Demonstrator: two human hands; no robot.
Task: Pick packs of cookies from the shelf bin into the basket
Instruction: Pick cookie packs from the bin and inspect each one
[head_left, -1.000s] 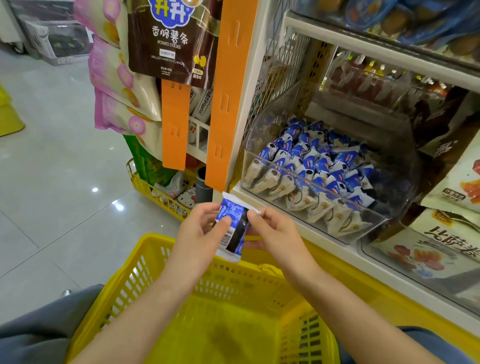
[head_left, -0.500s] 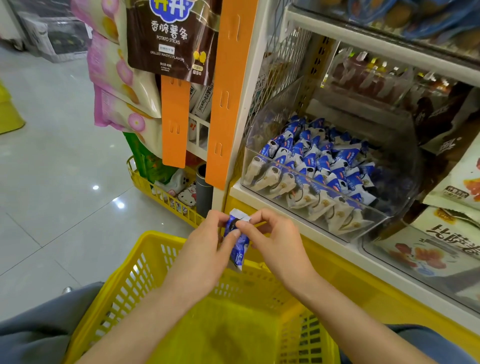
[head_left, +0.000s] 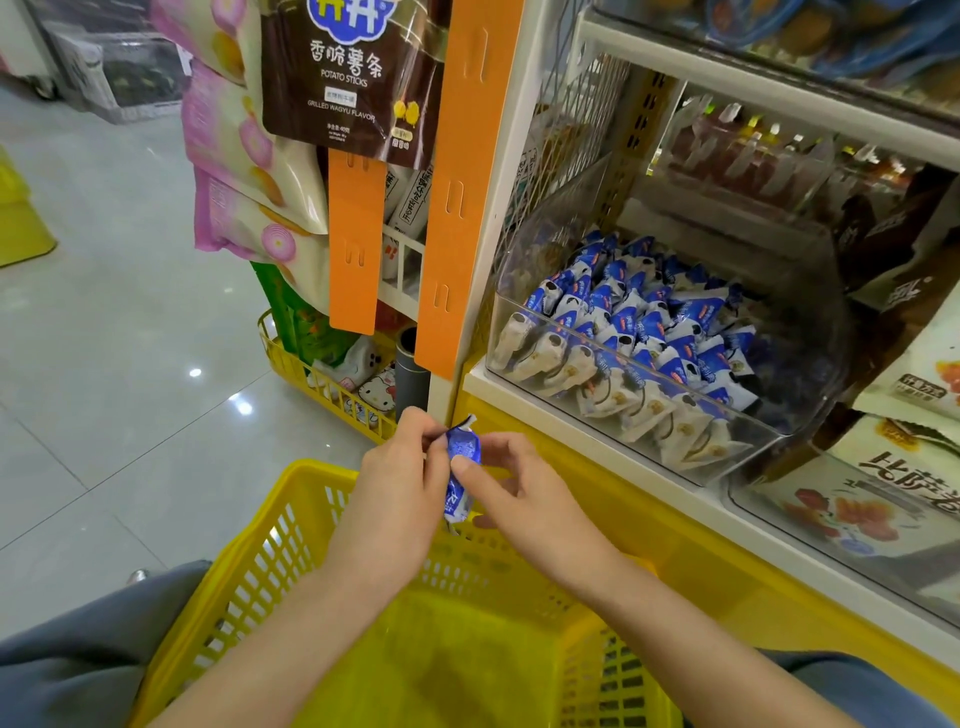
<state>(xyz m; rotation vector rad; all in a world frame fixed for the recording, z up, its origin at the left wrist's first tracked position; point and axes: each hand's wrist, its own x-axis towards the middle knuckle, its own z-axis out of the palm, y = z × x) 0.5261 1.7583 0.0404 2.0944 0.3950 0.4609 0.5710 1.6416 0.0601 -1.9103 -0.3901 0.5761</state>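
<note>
Currently, one cookie pack (head_left: 461, 470) is held between both hands, just above the far rim of the yellow basket (head_left: 270, 540).

Left hand (head_left: 402, 488): grip clamped on the pack, with thumb and fingertips pinching its upper left edge.

Right hand (head_left: 524, 501): grip clamped on the same pack, with the thumb pressed on the blue face. The other fingers are curled loosely beside it.

Pack orientation: nearly upright, with the crimped white end at 12 o'clock and the lower end at 6 o'clock. The pack is outside both the basket and the bin.

Shelf bin (head_left: 675, 431): a clear plastic container on the white shelf (head_left: 519, 395). It is located at 2 o'clock from the held pack, well apart from both hands. It contains rows of blue-and-white cookie packs (head_left: 628, 327) leaning toward its front wall.

At 12 o'clock from the hands, an orange hanging strip (head_left: 457, 197) runs down the shelf upright. At 11 o'clock, a brown bag of potato sticks (head_left: 345, 78) hangs beside pink-and-cream snack bags (head_left: 244, 171). At 10 o'clock, a second yellow basket (head_left: 306, 371) holding goods stands on the tiled floor (head_left: 104, 338).
</note>
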